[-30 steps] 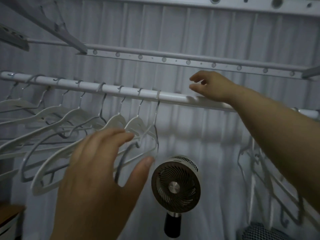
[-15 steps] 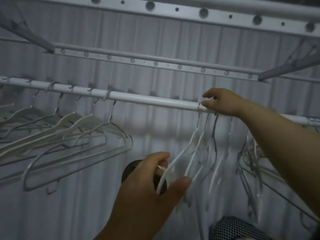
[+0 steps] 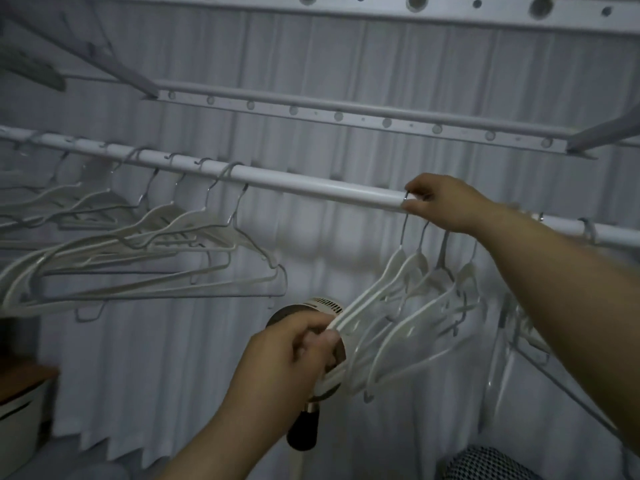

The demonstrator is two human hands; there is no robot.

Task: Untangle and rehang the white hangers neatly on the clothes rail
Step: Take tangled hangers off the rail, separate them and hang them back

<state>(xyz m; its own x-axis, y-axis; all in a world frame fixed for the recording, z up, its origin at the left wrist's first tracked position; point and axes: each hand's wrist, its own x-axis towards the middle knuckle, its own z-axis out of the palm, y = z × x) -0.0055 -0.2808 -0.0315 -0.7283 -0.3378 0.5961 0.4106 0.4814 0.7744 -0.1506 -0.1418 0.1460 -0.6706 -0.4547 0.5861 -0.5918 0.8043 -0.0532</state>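
Clothes rail (image 3: 311,187) is seen running from the upper left down to the right edge of the frame, in front of a pale pleated curtain (image 3: 346,57).

A bunch of white hangers (image 3: 408,299), about four, is hung from the rail right of centre. The hooks are close together and the bodies are swung out toward the lower centre.

Right hand (image 3: 446,202) is placed on the rail directly above this bunch. Its fingers (image 3: 415,188) are curled, with thumb and forefinger pinched on the leftmost metal hook where it meets the rail.

Left hand (image 3: 287,355) is raised at lower centre. Its fingers are closed round the gathered lower ends of the bunch.

A second row of hangers (image 3: 156,244) is hung along the left stretch of the rail, hooks spaced apart, bodies overlapped and tilted.

Further hangers (image 3: 530,341) are noted at the right, below the forearm. They are tangled and the count cannot be told.

A small round fan (image 3: 323,303) on a dark handle is partly hidden behind the left hand. A perforated bar (image 3: 339,116) is fixed above the rail. A mesh-patterned object (image 3: 485,462) is seen at the bottom right, and a box (image 3: 17,410) at the lower left edge.
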